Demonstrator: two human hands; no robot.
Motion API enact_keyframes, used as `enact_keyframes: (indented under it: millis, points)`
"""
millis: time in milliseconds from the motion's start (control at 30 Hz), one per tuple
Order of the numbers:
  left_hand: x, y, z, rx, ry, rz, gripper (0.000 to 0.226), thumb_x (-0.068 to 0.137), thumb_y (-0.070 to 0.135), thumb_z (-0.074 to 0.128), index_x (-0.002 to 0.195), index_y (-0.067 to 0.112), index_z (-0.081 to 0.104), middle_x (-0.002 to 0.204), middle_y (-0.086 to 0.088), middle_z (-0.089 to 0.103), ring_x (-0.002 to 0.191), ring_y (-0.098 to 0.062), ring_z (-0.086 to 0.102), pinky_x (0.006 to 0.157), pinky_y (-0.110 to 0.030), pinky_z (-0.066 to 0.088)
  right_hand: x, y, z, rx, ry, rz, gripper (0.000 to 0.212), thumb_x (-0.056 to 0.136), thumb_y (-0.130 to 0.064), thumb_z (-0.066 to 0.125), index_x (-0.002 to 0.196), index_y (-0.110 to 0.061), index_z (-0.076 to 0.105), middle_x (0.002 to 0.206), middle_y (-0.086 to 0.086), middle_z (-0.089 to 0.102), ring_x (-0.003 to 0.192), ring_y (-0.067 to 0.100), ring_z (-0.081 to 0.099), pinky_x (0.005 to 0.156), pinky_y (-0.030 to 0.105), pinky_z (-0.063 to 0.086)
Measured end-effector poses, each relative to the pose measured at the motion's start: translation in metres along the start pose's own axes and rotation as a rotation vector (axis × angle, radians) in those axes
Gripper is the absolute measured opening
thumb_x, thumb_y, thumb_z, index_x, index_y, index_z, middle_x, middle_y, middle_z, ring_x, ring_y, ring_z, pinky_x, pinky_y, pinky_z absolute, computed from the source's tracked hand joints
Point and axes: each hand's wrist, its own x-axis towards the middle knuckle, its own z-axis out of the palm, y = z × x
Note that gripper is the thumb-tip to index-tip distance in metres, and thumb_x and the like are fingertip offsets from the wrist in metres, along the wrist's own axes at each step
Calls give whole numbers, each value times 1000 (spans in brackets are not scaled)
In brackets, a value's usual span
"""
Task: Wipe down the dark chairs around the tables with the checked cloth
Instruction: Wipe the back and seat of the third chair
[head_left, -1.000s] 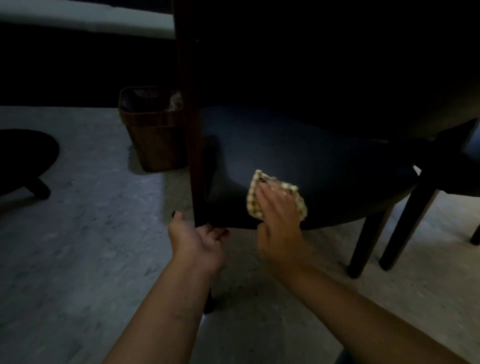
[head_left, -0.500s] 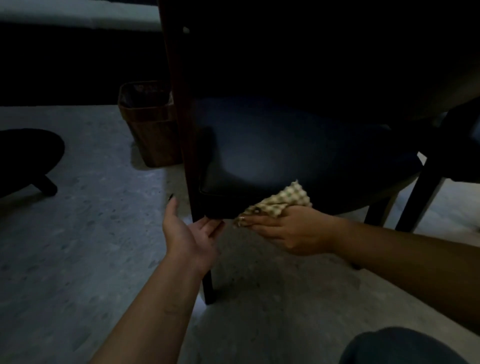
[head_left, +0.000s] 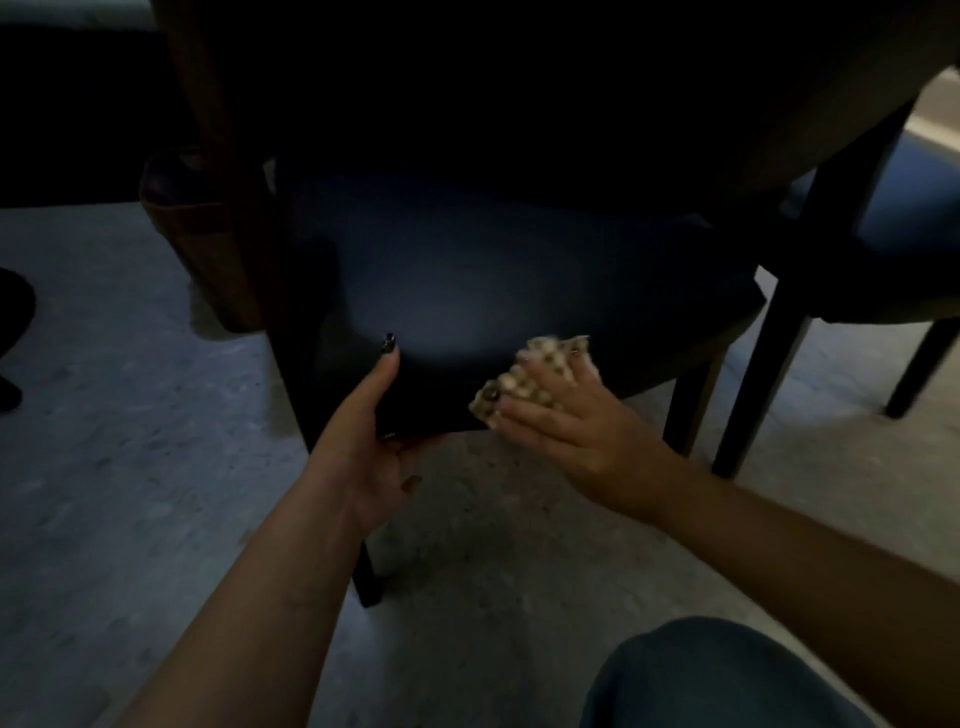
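A dark chair (head_left: 467, 280) with a padded blue-black seat fills the middle of the view, partly under a table. My left hand (head_left: 371, 431) grips the seat's front left corner, thumb on top and fingers under the edge. My right hand (head_left: 566, 415) presses the checked cloth (head_left: 524, 379) flat against the seat's front edge, just right of my left hand. The beige and brown cloth is blurred and mostly covered by my fingers.
A wooden bin (head_left: 208, 234) stands on the floor behind the chair's left leg. A second dark chair (head_left: 893, 218) sits close on the right. The table's underside (head_left: 779, 104) hangs above the seat. My knee (head_left: 727, 675) is at the bottom right on pale stone floor (head_left: 130, 467).
My left hand moved from open beside the leg onto the seat corner and took hold of it. My right hand slid the cloth rightwards along the front edge. The view came closer.
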Motion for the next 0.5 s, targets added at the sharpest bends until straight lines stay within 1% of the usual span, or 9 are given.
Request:
enact_keyframes:
  millis: [100,167,200,267,333,400,433,467,500]
  points:
    - [3,-3,13,-100,11,-2,36,80,56,61,93,25,69,98,1,73,93,-18,68,107,-45,32,15,-25,4,44,109,105,36,98,-4,49,134,-4,50,142,15,47,137,43,28,111,65,16]
    - [3,-3,19,-125,-48,18,41,83,56,59,81,19,76,83,2,75,74,-12,71,82,-31,53,34,-35,21,22,65,2,36,95,-3,54,131,-2,54,139,15,51,136,42,34,110,63,23]
    - [3,-3,19,-126,-61,34,42,83,56,60,82,18,77,84,2,75,72,-11,71,73,-26,54,37,-33,29,7,33,-81,36,95,-3,55,131,-1,54,139,14,51,135,41,37,110,62,25]
    - [4,-6,18,-93,-20,48,41,82,59,60,95,22,73,93,3,75,82,-13,70,75,-29,48,24,-11,32,-28,-5,-175,38,96,-4,53,134,-2,51,140,12,51,134,37,40,113,57,24]
    - [7,-9,17,-65,33,53,41,81,60,60,105,27,68,104,5,73,96,-15,67,88,-34,40,-4,14,23,-31,-14,-135,40,99,-8,47,138,-5,45,141,14,49,135,36,38,114,57,20]
    - [6,-13,18,-51,39,63,43,81,58,61,115,31,62,114,5,69,104,-17,65,104,-40,32,-45,33,6,-51,-63,65,37,104,-17,34,139,-5,41,143,18,44,137,37,34,115,59,17]
    - [5,-14,19,-46,37,65,44,82,56,61,119,31,61,115,5,68,105,-17,65,107,-41,30,-67,42,-5,-56,-85,253,45,105,-27,24,141,-4,39,147,18,40,139,36,30,116,57,18]
    - [4,-14,19,-43,40,64,45,82,54,62,120,31,60,115,4,67,105,-17,65,109,-41,31,-87,52,-16,-34,-54,431,54,104,-36,16,142,-5,37,149,18,36,141,34,27,116,52,20]
    - [3,-15,18,-41,46,66,44,83,53,62,120,29,61,115,3,67,105,-17,64,109,-40,32,-98,64,-24,-16,73,689,55,103,-38,18,143,-7,39,149,17,37,140,31,30,116,47,25]
